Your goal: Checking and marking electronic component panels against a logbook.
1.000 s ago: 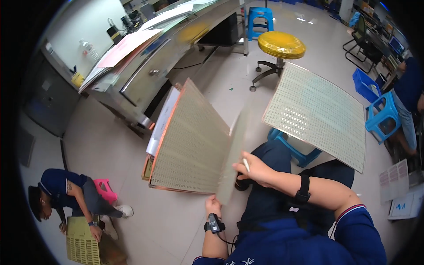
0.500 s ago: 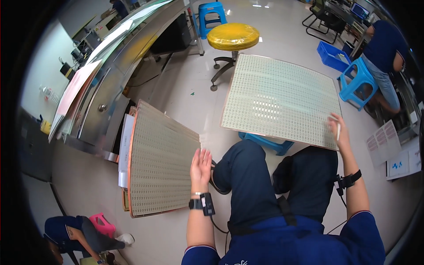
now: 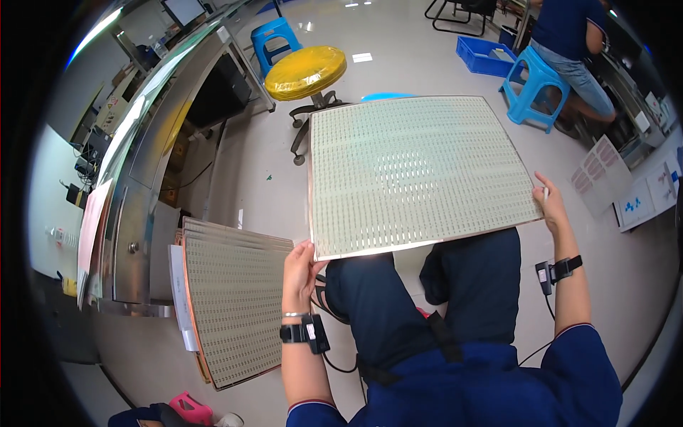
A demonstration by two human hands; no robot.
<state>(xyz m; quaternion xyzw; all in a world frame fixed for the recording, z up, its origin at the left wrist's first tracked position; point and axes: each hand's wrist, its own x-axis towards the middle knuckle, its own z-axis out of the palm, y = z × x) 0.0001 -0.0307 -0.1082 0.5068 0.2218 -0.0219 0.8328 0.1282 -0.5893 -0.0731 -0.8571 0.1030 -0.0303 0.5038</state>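
Observation:
A large pale-green circuit board panel (image 3: 420, 171) with rows of small slots and a coppery edge lies across in front of me, above my knees. My left hand (image 3: 300, 269) pinches its near left corner, thumb on top. At the right edge, my right hand (image 3: 552, 206) grips the panel near its corner. A thin white pen-like stick (image 3: 546, 193) also sits in the right hand's fingers. To the left, a stack of similar panels (image 3: 235, 306) leans upright at floor level, close to my left forearm.
A steel workbench (image 3: 135, 235) runs along the left. Ahead stand a yellow round stool (image 3: 306, 71) and a blue stool (image 3: 274, 43); another blue stool top (image 3: 388, 96) shows past the panel. At right are a seated person (image 3: 569, 43), a blue crate (image 3: 487, 55) and a pink-marked sheet (image 3: 600, 167).
My left hand has gone from open beside the leaning stack to gripping the panel's near left corner. The panel has turned and come nearer, left of where it was. My view has shifted.

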